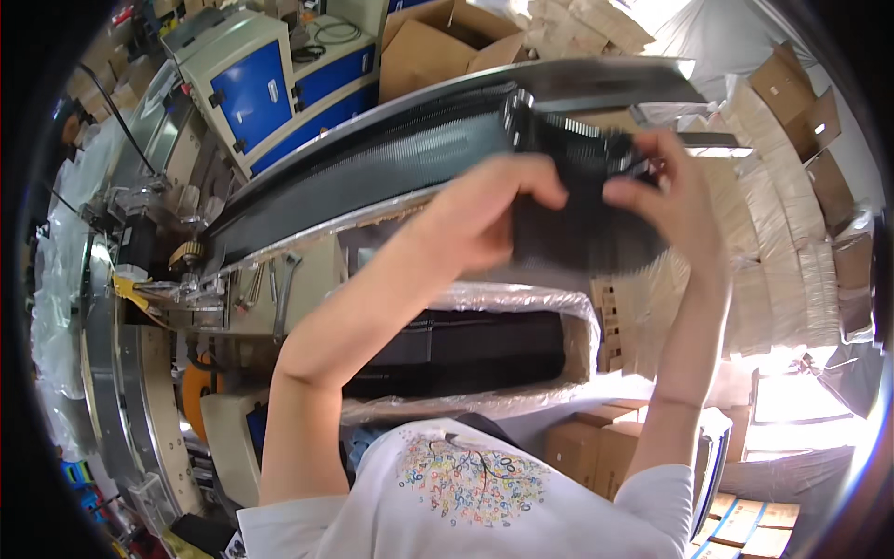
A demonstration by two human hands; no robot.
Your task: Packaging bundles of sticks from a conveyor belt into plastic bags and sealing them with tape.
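Both of my hands hold a bundle of black, finely ribbed strips (582, 228), blurred by motion, above the right part of a long metal trough. My left hand (498, 205) grips its left side, with the thumb lying over the front. At the upper right corner, my right hand (675, 191) pinches the bundle with bent fingers; some fingertips are hidden behind it. More black ribbed material (400, 154) lines the trough. Below my hands stands a box lined with clear plastic film (582, 321), with black bundles (494, 345) inside.
A wrench (287, 289) and other hand tools lie on the bench left of the lined box. Machinery (140, 242) stands at the far left. Behind the trough are a blue-doored cabinet (251, 98) and an open cardboard box (447, 42). Film-wrapped stacks (773, 224) rise on the right.
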